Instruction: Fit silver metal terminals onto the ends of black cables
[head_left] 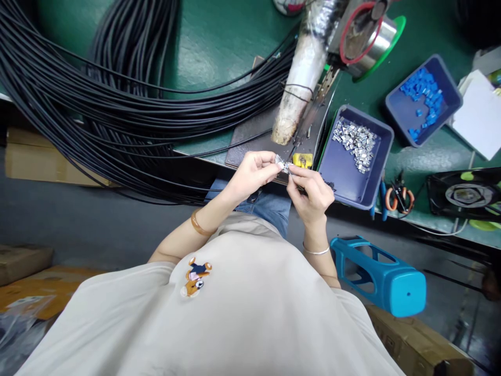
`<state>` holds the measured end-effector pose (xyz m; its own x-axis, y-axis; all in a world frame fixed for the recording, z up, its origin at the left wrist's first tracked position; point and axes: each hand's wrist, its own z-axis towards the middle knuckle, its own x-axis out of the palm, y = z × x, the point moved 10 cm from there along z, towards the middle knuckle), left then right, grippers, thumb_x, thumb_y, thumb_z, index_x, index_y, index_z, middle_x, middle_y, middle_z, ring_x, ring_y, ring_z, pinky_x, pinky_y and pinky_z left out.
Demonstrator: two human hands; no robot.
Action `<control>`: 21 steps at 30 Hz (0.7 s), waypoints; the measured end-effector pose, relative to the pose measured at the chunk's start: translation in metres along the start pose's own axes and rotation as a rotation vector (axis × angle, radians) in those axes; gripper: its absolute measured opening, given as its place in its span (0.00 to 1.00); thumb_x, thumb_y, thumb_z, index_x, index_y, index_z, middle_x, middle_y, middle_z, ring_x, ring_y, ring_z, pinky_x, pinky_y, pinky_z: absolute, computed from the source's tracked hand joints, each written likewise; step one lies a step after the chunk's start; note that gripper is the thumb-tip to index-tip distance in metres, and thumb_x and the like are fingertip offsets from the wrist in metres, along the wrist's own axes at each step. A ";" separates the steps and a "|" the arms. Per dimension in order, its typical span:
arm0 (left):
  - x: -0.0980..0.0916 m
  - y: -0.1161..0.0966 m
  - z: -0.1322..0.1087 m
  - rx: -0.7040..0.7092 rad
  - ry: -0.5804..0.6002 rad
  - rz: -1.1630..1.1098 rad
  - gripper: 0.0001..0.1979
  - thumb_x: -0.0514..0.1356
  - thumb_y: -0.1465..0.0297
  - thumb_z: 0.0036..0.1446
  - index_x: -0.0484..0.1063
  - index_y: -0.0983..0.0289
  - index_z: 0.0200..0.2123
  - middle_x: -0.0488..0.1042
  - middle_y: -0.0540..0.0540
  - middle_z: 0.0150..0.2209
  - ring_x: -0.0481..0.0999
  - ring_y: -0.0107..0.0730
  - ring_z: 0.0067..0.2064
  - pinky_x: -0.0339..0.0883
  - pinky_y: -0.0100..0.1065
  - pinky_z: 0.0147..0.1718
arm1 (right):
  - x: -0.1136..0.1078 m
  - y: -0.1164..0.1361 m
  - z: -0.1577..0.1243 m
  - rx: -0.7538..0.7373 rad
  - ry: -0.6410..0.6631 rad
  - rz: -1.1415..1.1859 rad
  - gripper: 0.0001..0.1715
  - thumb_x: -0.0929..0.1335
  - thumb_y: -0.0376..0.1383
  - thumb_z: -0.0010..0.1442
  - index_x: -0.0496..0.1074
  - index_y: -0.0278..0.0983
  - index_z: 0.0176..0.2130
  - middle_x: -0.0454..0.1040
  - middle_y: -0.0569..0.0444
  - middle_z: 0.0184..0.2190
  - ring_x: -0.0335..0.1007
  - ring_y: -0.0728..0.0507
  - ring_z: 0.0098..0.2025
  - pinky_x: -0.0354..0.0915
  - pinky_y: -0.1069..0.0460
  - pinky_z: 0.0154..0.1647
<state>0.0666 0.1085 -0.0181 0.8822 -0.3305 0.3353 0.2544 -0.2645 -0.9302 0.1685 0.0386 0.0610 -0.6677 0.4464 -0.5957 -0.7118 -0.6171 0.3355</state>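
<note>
My left hand pinches a small shiny metal connector part between thumb and forefinger. From the other side my right hand meets it, its fingers closed at the same small piece; its exact form is too small to make out. A yellow block sits just beyond the fingertips on a dark board. Right of my right hand is a blue-grey tray with many small silvery metal connector shells.
Black cables sweep across the left of the green table. A foil-wrapped tube points down near my hands, beside a solder-like wire spool. Rightward are a bin of blue parts, pliers, a fan and a blue stool.
</note>
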 end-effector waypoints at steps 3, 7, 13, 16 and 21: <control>0.000 -0.002 0.000 -0.003 0.006 -0.001 0.15 0.60 0.72 0.56 0.62 0.66 0.19 0.58 0.44 0.16 0.52 0.15 0.19 0.45 0.24 0.18 | 0.000 0.000 0.002 -0.016 0.003 -0.024 0.12 0.71 0.23 0.57 0.72 0.38 0.39 0.83 0.50 0.41 0.81 0.47 0.41 0.76 0.55 0.43; 0.001 -0.002 0.001 -0.014 0.018 0.001 0.15 0.60 0.71 0.56 0.61 0.66 0.19 0.58 0.45 0.16 0.52 0.15 0.18 0.44 0.24 0.18 | -0.001 -0.001 0.004 -0.019 0.004 -0.041 0.10 0.71 0.25 0.59 0.73 0.39 0.38 0.83 0.51 0.40 0.82 0.47 0.40 0.76 0.55 0.41; 0.002 -0.003 0.004 0.004 0.003 -0.011 0.15 0.61 0.70 0.55 0.62 0.66 0.20 0.57 0.45 0.17 0.51 0.15 0.19 0.43 0.25 0.18 | 0.001 -0.003 0.007 -0.032 0.028 -0.095 0.05 0.69 0.29 0.62 0.73 0.40 0.36 0.83 0.52 0.40 0.81 0.47 0.39 0.75 0.54 0.39; 0.001 -0.004 0.005 -0.001 -0.012 -0.022 0.15 0.63 0.69 0.54 0.63 0.66 0.20 0.56 0.45 0.17 0.51 0.15 0.19 0.42 0.25 0.18 | 0.002 -0.003 0.008 -0.042 0.053 -0.130 0.05 0.69 0.30 0.63 0.73 0.40 0.36 0.83 0.52 0.40 0.82 0.47 0.39 0.76 0.54 0.38; 0.000 -0.006 0.003 -0.003 -0.021 -0.037 0.14 0.63 0.68 0.54 0.64 0.66 0.21 0.56 0.45 0.17 0.50 0.16 0.19 0.42 0.26 0.18 | 0.001 -0.002 0.011 -0.047 0.069 -0.153 0.05 0.69 0.31 0.63 0.73 0.40 0.35 0.83 0.52 0.39 0.81 0.47 0.38 0.76 0.54 0.38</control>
<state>0.0668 0.1131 -0.0129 0.8805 -0.3010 0.3663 0.2860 -0.2790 -0.9167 0.1666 0.0473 0.0681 -0.5345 0.4928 -0.6866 -0.7921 -0.5755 0.2036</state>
